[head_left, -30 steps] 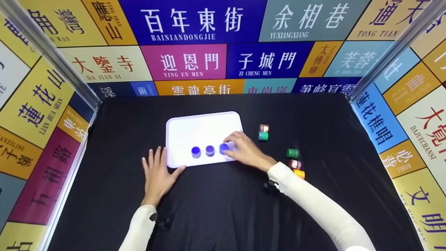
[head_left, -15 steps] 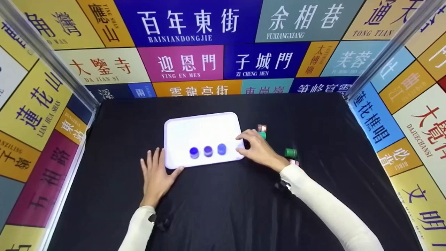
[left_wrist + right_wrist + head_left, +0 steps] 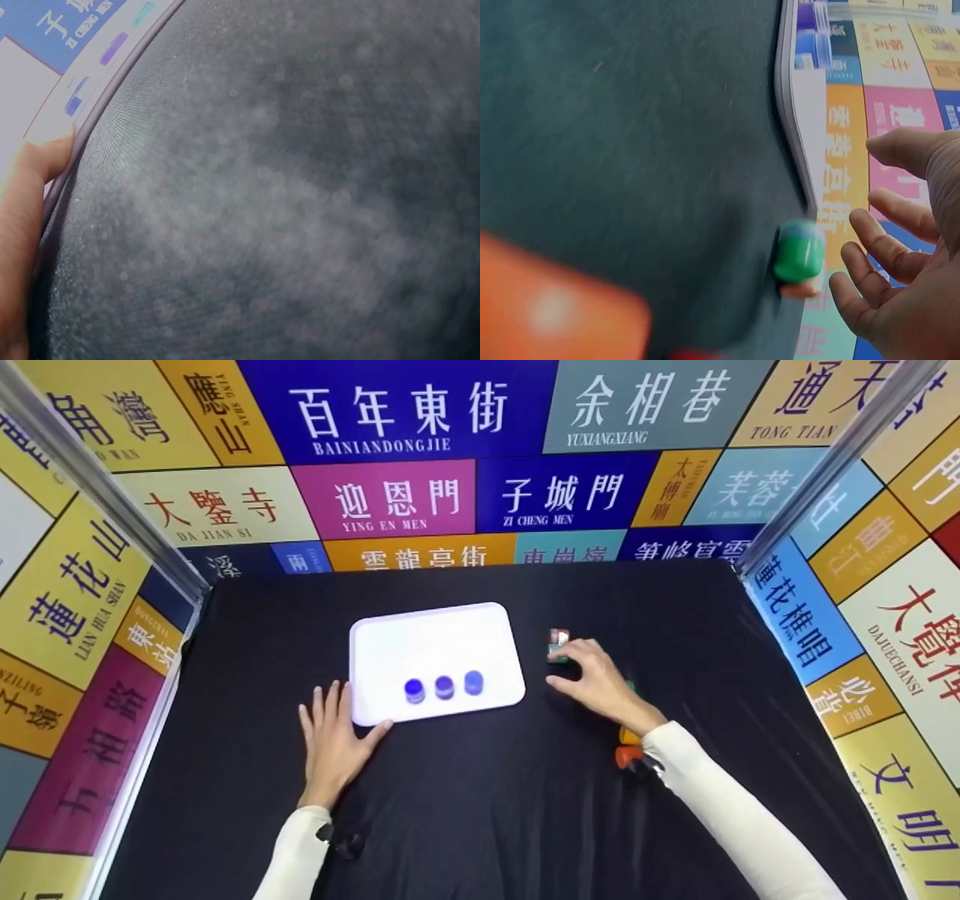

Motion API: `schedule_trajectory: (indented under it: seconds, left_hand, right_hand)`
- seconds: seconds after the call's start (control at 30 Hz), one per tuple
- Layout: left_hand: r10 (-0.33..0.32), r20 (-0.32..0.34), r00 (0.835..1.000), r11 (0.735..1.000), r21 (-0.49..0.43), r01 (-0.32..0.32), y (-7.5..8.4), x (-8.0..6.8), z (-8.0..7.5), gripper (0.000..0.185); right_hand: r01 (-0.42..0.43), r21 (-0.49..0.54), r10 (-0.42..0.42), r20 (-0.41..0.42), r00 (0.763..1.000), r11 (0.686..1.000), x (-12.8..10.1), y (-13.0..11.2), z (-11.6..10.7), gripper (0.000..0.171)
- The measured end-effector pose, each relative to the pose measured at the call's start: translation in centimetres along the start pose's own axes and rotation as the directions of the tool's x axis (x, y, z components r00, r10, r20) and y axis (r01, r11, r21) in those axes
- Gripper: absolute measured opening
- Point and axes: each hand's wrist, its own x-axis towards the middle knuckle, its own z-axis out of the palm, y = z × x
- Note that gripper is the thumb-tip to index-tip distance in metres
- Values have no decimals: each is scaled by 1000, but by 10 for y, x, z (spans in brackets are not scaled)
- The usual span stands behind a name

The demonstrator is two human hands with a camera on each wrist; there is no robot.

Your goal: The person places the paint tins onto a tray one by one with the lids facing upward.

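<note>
Black cloth table (image 3: 480, 810) | white tray (image 3: 435, 637) holds three blue caps | left hand (image 3: 334, 739) flat, steadying tray's near-left corner | right hand (image 3: 596, 679) fingers apart, empty, beside green cap (image 3: 799, 251) right of tray | pinch cap squarely, avoid neighbouring red-topped cap (image 3: 559, 636).

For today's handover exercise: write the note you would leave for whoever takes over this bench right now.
Left hand rests flat on the cloth, thumb against the white tray.
Right hand is open, holding nothing, reaching at the green jar right of the tray.
Done: three blue jars stand in a row on the tray.
Left: the green jar, a reddish one behind it, an orange one by the right wrist.
</note>
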Motion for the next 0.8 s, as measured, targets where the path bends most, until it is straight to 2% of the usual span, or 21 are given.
schedule_trajectory:
  seconds: [0.37, 0.8]
  left_hand:
    - [13, -17, 1000, 1000, 3, -13, -3, -2, 0, 109]
    - [23, -40, 999, 1000, -1, -23, 0, -2, 1, 106]
  right_hand:
    - [-127, 4, 127, -22, 992, 992, -31, 24, -37, 38]
    - [-161, 9, 162, -87, 983, 987, -68, 53, -55, 36]
